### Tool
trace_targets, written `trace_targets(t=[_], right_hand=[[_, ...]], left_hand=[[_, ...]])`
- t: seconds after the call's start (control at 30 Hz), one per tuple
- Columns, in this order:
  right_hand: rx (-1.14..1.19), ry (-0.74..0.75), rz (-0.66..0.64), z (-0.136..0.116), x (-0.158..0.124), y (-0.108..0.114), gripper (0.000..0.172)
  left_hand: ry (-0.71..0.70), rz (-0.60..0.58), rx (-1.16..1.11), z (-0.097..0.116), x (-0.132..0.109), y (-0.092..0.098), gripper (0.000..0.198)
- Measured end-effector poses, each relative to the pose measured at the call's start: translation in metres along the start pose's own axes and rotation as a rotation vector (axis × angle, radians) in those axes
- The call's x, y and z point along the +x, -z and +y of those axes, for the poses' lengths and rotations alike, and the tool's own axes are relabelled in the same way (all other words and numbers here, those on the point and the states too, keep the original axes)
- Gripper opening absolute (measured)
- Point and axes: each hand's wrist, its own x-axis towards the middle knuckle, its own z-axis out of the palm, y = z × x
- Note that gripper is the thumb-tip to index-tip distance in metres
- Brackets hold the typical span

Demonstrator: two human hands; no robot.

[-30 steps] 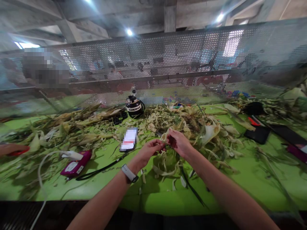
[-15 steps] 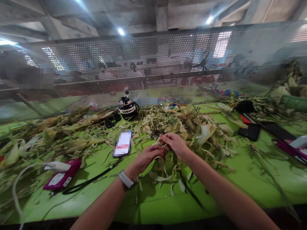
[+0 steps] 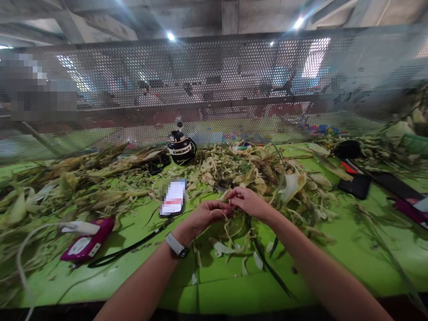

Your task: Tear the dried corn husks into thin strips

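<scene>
My left hand (image 3: 207, 216), with a pale watch band (image 3: 174, 245) at the wrist, has its fingers closed in a pinch on a thin pale plant strip. Against its fingertips my right hand (image 3: 249, 203) also pinches, closed on the same bit of plant; the exact kind is too small to tell. Just behind the hands lies a heap of pale green and brown leaf trimmings (image 3: 264, 167). Below the fingers, loose curled leaf pieces (image 3: 229, 248) and a long dark green leaf (image 3: 272, 272) lie on the green table (image 3: 234, 292).
Left of the hands lies a lit phone (image 3: 173, 198) with a black strap. A purple power bank (image 3: 87, 239) with a white cable is farther left. A black bottle (image 3: 180, 149) stands behind, before a perforated metal screen (image 3: 214, 89). A dark phone (image 3: 355, 185) lies on the right.
My hands stay together at nearly the same spot, the right hand shifted slightly right and its fingers more curled. The whole view has shifted a little.
</scene>
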Motion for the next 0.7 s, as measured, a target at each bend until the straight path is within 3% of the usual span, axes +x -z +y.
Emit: trace_targets(t=[0.27,0.47,0.57,0.7], right_hand=[[-0.048,0.043,-0.116,0.002,0.0,0.005,0.015],[-0.057,0.116,-0.393,-0.003,-0.005,0.012,0.035],[-0.133,0.16,-0.403,-0.005,-0.007,0.015,0.039],[-0.167,0.198,-0.337,-0.005,-0.005,0.018,0.028]], left_hand=[[-0.049,-0.016,0.095,0.004,0.0,0.005,0.019],[-0.171,-0.026,0.102,0.004,0.001,0.01,0.022],[-0.128,-0.023,0.07,0.004,0.002,0.01,0.022],[-0.037,0.005,0.005,0.003,0.003,0.012,0.028]])
